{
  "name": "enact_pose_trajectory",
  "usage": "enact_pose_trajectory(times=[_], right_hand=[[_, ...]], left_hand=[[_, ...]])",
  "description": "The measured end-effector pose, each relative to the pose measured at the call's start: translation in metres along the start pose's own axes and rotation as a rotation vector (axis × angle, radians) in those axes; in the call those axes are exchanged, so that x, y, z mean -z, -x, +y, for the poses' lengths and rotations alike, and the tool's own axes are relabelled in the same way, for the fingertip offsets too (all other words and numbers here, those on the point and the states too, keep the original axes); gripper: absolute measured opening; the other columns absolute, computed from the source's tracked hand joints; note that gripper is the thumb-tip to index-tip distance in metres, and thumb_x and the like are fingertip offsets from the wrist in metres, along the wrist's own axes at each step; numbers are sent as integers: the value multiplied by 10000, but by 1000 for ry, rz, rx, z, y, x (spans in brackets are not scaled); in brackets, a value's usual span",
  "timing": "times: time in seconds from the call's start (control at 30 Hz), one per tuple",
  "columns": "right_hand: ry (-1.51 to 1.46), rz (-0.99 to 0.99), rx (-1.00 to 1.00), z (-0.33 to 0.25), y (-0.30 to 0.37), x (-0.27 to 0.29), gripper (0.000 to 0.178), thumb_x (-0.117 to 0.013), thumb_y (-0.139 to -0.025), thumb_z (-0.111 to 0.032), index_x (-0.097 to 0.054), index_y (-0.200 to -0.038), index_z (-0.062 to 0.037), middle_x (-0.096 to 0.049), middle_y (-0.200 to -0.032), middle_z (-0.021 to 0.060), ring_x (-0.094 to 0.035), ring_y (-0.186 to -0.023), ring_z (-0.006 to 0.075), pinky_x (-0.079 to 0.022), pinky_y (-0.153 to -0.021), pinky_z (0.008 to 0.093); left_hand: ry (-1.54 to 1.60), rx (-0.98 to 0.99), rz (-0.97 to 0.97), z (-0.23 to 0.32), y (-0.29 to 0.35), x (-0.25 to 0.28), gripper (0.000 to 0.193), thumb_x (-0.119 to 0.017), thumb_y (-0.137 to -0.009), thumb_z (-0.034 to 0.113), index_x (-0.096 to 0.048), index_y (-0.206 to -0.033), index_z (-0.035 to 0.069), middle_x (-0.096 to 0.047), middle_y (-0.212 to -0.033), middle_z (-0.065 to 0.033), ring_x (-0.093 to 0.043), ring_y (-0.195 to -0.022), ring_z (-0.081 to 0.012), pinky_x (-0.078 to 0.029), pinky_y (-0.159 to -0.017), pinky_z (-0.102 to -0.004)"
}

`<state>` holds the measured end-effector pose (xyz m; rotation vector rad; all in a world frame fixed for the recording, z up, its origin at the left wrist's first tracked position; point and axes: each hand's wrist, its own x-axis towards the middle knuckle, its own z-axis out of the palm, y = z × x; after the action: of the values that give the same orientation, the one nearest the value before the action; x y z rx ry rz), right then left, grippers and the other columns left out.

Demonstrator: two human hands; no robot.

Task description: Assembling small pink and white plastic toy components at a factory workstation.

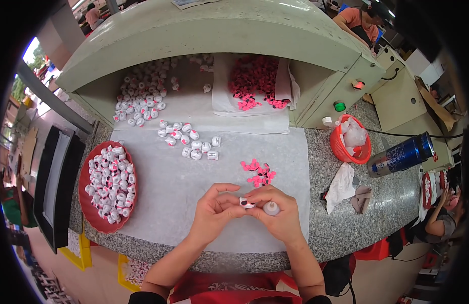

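Note:
Over the paper-covered bench, my left hand (212, 210) is closed on a small white molded piece (246, 203) with a dark and pink patch. The fingertips of my right hand (284, 218) meet the same piece from the other side. Held in that right hand is a small whitish squeeze bottle (271, 208), its tip pointing up. Just beyond my fingers lies a loose pile of flat pink and black bits (262, 176). Farther off to the left, several white molded pieces (196, 154) sit loosely grouped on the white paper (158, 202).
A red oval tray (85, 195) heaped with white pieces stands left. Under the green-grey hood (214, 30) lie more white pieces (140, 96) and a pink heap (254, 78). At right are a red basket (340, 149), a blue bottle (401, 154) and a crumpled cloth (340, 187).

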<state>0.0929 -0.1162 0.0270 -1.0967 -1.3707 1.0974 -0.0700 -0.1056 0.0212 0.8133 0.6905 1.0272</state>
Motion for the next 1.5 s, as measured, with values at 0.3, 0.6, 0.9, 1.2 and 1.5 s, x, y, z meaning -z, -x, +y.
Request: enact_pose_trajectory(times=[0.3,0.6,0.9,1.2,1.5], right_hand=[[-190,-81,-128,1,1,9,218,-698,-651,60,-603,-843,20,-604,-878,131,-579,-728,142,-492,-591,237],[-359,-51,-272,8,-1,1,161,-670,-682,61,-576,-804,18,-605,-900,153,-574,-650,135,-483,-531,243],[-188,143,-361,0,-3,-8,213,-627,-702,52,-531,-882,-7,-588,-901,109,-568,-709,116,-514,-572,242],[-21,85,-226,7,1,-11,284,-571,-723,66,-472,-969,-36,-534,-911,60,-537,-802,102,-455,-691,232],[325,28,47,10,0,3,280,-511,-744,89,-454,-987,-36,-520,-903,57,-537,-804,120,-413,-777,258]], left_hand=[[-266,-124,-56,-4,6,2,241,-600,-738,-104,-555,-969,-56,-614,-838,-123,-625,-768,-175,-516,-631,-235],[-355,-215,-13,-2,8,2,191,-592,-756,-87,-571,-941,-46,-625,-861,-121,-629,-756,-157,-506,-614,-226],[-1238,-468,822,69,28,88,205,-628,-742,15,-613,-945,36,-618,-800,-76,-591,-626,-136,-474,-549,-236],[-1671,-635,553,53,-35,92,245,-628,-713,27,-590,-953,51,-525,-934,-109,-567,-697,-248,-475,-589,-332],[-1138,-283,435,32,-52,92,277,-616,-738,-11,-564,-1010,-17,-598,-972,-106,-600,-851,-192,-490,-767,-296]])
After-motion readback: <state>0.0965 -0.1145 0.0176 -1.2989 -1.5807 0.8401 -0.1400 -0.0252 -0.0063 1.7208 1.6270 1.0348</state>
